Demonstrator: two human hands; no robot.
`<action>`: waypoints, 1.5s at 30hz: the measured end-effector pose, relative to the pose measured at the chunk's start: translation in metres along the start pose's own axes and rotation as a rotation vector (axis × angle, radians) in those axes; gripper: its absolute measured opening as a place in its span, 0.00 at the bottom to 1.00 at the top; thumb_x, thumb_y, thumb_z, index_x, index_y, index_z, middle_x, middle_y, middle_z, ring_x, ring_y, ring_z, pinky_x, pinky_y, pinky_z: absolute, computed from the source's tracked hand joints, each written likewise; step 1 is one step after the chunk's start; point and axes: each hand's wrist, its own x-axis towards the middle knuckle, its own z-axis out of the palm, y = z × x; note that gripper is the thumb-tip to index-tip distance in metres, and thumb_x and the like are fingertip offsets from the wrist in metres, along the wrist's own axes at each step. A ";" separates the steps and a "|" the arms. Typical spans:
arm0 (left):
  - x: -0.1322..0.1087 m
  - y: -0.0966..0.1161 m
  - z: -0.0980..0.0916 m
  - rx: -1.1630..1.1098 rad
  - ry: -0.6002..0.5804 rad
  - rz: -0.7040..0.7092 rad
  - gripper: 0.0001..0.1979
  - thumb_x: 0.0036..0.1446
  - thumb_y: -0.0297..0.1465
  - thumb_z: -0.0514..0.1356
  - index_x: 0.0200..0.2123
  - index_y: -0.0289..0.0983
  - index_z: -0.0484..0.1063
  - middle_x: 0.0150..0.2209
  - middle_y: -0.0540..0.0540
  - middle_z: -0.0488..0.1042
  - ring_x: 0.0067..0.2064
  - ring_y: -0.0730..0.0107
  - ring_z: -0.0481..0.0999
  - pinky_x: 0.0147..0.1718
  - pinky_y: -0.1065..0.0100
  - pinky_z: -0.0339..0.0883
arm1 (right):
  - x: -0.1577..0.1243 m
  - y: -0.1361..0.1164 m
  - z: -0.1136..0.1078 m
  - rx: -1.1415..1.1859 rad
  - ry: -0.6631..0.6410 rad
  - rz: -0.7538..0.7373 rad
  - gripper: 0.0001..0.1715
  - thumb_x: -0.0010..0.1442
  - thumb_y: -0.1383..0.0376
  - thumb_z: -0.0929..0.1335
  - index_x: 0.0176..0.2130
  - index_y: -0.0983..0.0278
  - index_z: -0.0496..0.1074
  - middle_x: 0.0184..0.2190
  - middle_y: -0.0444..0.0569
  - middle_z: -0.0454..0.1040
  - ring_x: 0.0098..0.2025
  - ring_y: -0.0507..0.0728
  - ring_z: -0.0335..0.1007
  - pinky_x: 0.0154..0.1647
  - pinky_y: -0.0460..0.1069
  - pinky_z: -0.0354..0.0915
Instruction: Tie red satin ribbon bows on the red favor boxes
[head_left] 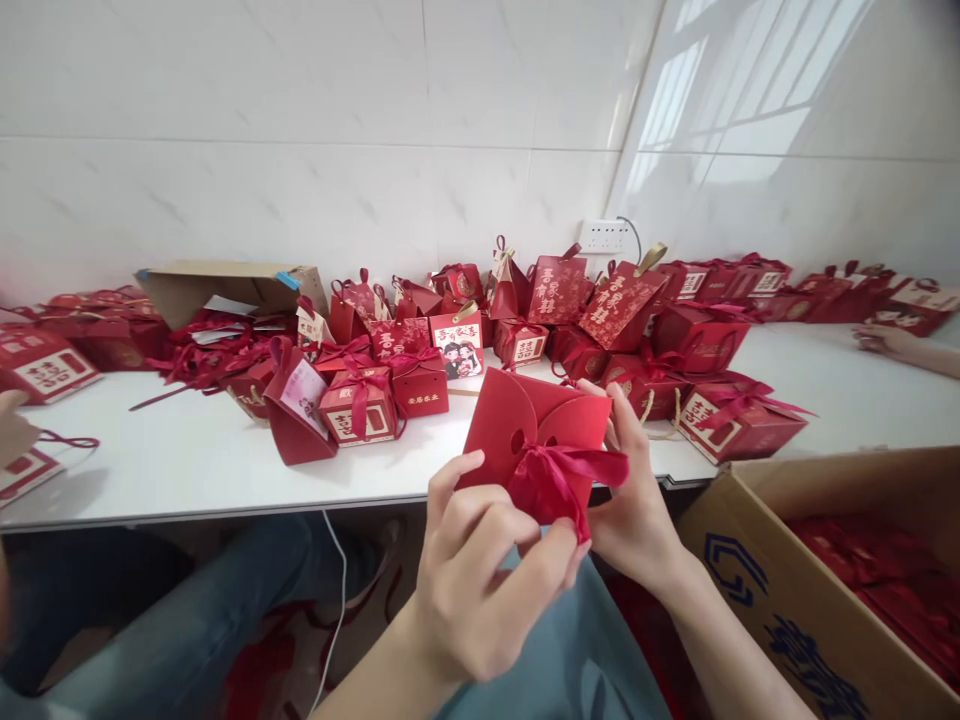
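Note:
A red gift box (491, 410) with curved overlapping flaps is held up in front of me, just off the table's front edge. A crimson satin ribbon (559, 470) is tied in a bow across its front. My right hand (634, 500) grips the box along its right side, with some fingers behind it. My left hand (487, 570) is closed at the lower front, its thumb and finger pinching a hanging end of the ribbon. Part of the box's lower left is hidden behind the left fingers.
Many red gift boxes (360, 405) crowd the white table (225, 470). An open carton (255, 275) holds ribbons at the left. A larger cardboard carton (739, 540) with red contents stands at my right. Other people's hands show at the left (15, 435) and right (892, 342).

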 end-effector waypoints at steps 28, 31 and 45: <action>-0.001 0.022 -0.012 -0.077 0.048 -0.074 0.06 0.48 0.21 0.63 0.30 0.37 0.74 0.20 0.54 0.68 0.30 0.74 0.67 0.50 0.56 0.66 | -0.015 -0.022 -0.011 0.018 0.082 -0.039 0.58 0.48 0.69 0.75 0.65 0.48 0.41 0.65 0.48 0.49 0.65 0.65 0.47 0.59 0.63 0.61; -0.002 0.021 -0.012 -0.087 0.046 -0.079 0.06 0.48 0.22 0.63 0.30 0.37 0.74 0.19 0.54 0.68 0.30 0.74 0.67 0.50 0.57 0.66 | -0.015 -0.022 -0.011 0.009 0.082 -0.039 0.58 0.47 0.69 0.75 0.65 0.48 0.41 0.65 0.48 0.49 0.65 0.65 0.47 0.59 0.64 0.61; -0.001 0.024 -0.001 -0.186 -0.013 -0.140 0.04 0.51 0.24 0.61 0.28 0.39 0.73 0.18 0.55 0.67 0.28 0.76 0.67 0.49 0.59 0.67 | -0.025 -0.017 -0.021 -0.047 0.108 0.050 0.57 0.48 0.67 0.75 0.65 0.48 0.41 0.66 0.50 0.46 0.65 0.66 0.47 0.58 0.65 0.61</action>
